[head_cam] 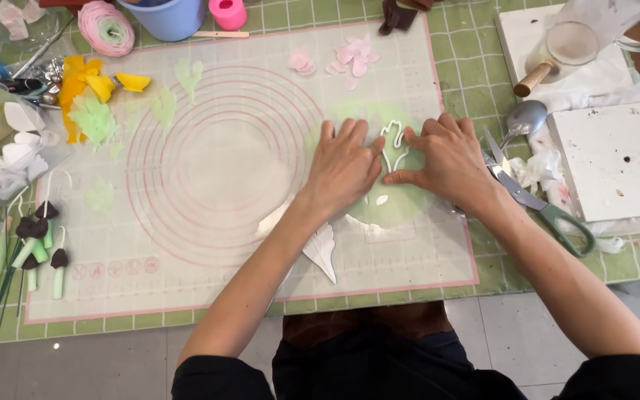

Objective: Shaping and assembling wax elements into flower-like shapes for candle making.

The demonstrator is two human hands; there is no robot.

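Seen from above at a craft table (483, 81), a person in dark sleeves leans over a translucent work mat (209, 185) printed with pink concentric rings. Nearest the body, at about six o'clock of the hands, a white leaf-shaped veiner (323, 250) lies loose on the mat. Just beyond it the left hand (344, 164) and right hand (450, 159) lie nearly flat, fingers spread and gripping nothing, and bear down from either side on a white outline cutter (393, 144) set on a thin sheet of pale green paste (401, 200); the cutter sits between the two hands, right of the mat's centre. Uneven pressure could tilt the cutter and leave one edge uncut, and a sideways nudge could drag or tear the thin sheet. At three o'clock, close by the right wrist, green-handled scissors (538, 200) rest with blades pointing toward the hand, so an elbow swing could catch them. At nine o'clock, well apart, green and yellow cut pieces (94, 111) and dark-tipped stems (38, 237) lie at the mat's edge. Farthest off, at twelve o'clock, pink petals (353, 55), a blue tub (168, 18) and a pink ribbon roll (105, 28) line the far edge.
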